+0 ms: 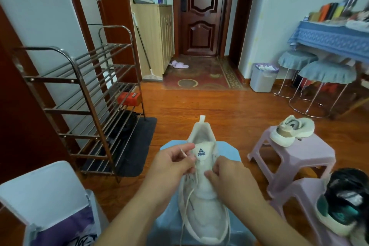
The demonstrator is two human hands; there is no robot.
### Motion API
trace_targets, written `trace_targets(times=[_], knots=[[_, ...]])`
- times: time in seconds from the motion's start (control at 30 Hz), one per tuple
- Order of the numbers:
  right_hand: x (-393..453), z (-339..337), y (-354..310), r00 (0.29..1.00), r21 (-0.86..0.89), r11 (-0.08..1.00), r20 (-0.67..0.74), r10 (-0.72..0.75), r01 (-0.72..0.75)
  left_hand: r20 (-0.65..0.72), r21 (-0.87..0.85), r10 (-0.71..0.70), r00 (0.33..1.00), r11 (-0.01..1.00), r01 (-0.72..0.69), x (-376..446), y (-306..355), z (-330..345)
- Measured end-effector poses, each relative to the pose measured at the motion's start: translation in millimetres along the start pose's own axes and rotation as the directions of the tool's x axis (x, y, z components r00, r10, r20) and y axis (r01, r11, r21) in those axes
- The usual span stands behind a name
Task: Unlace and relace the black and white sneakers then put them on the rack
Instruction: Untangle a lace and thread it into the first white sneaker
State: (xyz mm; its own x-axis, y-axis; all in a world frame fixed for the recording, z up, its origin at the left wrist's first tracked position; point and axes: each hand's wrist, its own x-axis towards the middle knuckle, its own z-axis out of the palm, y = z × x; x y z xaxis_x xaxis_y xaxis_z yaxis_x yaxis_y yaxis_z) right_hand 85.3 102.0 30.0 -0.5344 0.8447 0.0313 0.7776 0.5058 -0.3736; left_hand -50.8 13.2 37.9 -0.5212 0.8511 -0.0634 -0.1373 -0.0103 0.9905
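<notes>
A white sneaker (203, 191) lies on a light-blue surface (229, 152) in front of the person, toe toward the camera, heel w/ its pull tab pointing away; the tongue shows a dark logo patch. The left hand (171, 164) sits at the shoe's left side near the top eyelets, thumb and forefinger pinching the tip of a white lace (184, 203), which trails down along the shoe's left flank toward the toe. The right hand (225, 173) is on the shoe's right side, fingers curled in against the upper by the eyelets; can't tell whether it pinches a lace end or just the upper's edge. A 2nd pale sneaker (291, 131) rests on a lilac stool (295, 158) to the right, well apart from the hands. A black-and-teal shoe (343, 203) sits on a nearer lilac stool at far right. The metal rack (79, 106) stands to the left against the wall, a red box (128, 98) on 1 of its shelves. A grey bin (262, 78) stands by the far wall.
</notes>
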Motion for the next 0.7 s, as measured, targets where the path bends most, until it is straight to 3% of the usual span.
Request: trace_targets(times=[0.1,0.17,0.3,0.57,0.63,0.7], knots=[[-1.0,-1.1,2.7,0.999,0.036,0.999,-0.031,-0.019,0.020,-0.048,0.010,0.037,0.998,0.999,-0.037,2.7,-1.4,3.6],[1.1,-2.9,4.8,0.998,0.245,0.969,-0.062,-0.026,0.040,-0.075,0.045,0.040,0.996,0.998,-0.037,4.6,-2.8,7.9],[5.4,-4.9,2.8,0.983,0.640,0.757,-0.184,-0.013,0.130,-0.022,0.085,0.007,1.000,0.996,-0.005,8.1,-4.1,19.4],[5.1,4.7,14.0,0.997,0.762,0.642,0.058,0.056,-0.080,0.114,0.349,0.090,0.989,0.929,-0.125,4.9,-19.2,25.2],[5.2,-6.3,11.3,0.999,0.814,0.580,-0.011,0.048,-0.019,0.107,0.352,0.095,0.990,0.928,-0.127,5.8,-22.3,25.7],[9.7,-23.7,9.3,0.984,0.841,0.525,-0.175,0.033,0.132,0.103,0.345,0.076,0.992,0.932,-0.107,6.5,-23.0,24.4]])
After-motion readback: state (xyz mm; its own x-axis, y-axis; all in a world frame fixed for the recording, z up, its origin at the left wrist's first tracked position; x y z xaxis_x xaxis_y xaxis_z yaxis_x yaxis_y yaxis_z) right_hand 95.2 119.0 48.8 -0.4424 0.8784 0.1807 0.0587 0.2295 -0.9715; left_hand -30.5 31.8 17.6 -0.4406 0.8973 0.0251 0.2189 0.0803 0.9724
